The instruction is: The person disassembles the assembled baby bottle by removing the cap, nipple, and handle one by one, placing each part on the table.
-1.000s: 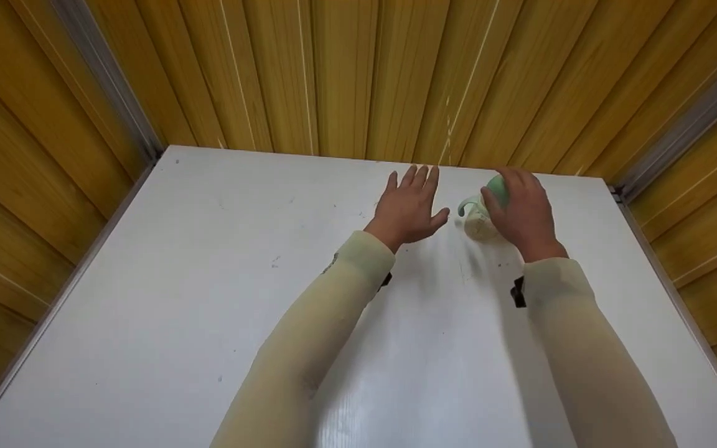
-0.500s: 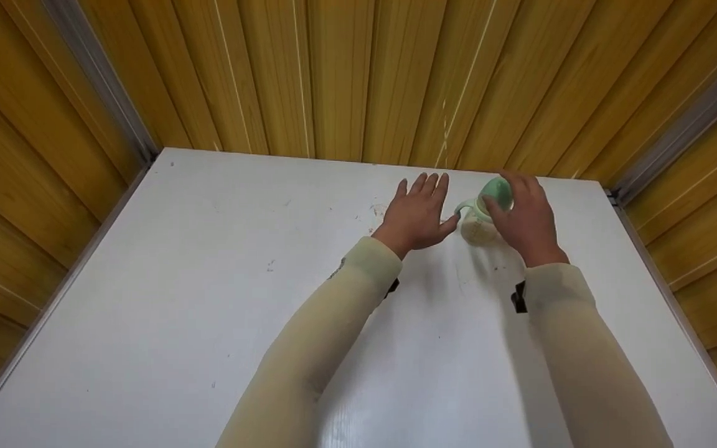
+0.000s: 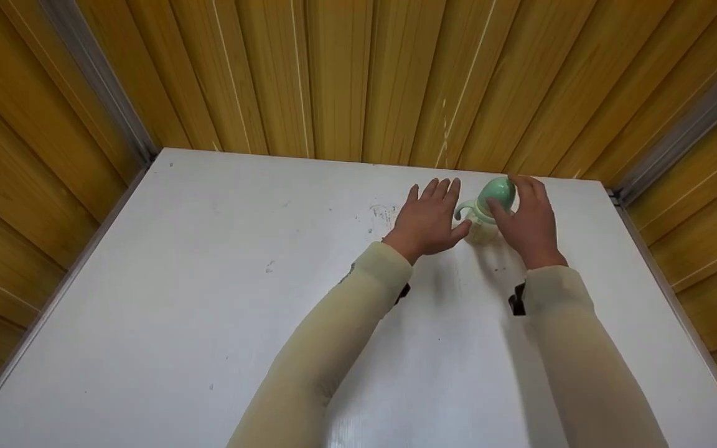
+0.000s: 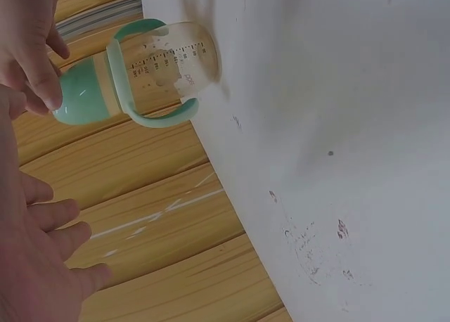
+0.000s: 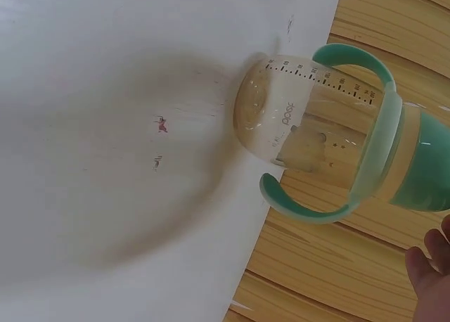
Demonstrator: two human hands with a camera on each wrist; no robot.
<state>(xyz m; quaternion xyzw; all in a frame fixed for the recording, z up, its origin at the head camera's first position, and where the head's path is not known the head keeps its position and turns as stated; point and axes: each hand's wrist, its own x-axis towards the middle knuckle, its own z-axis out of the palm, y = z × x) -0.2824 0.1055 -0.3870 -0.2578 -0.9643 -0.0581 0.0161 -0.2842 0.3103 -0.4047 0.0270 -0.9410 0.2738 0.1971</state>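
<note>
A baby bottle (image 3: 482,230) with a mint-green cap (image 3: 496,191), two curved handles and a clear, marked body stands upright near the table's back edge. My right hand (image 3: 528,227) is at its right side. In the head view the thumb overlaps the cap; its fingers reach beside it, spread and loosely bent. The right wrist view shows fingertips (image 5: 422,266) a little apart from the cap. To the bottle's left is my left hand (image 3: 427,218), fingers straight and thumb pointing toward the bottle. The left wrist view has the left hand (image 4: 42,252) holding nothing.
The white table (image 3: 209,298) has small scuffs and dark marks (image 3: 383,214). Wood-patterned panels (image 3: 333,74) rise behind its back edge and on both sides, with grey metal posts (image 3: 100,74) at the corners.
My right hand has loosened and drawn slightly right, uncovering more of the green cap. My left hand has moved right and a little nearer, closer to the bottle, fingers still straight.
</note>
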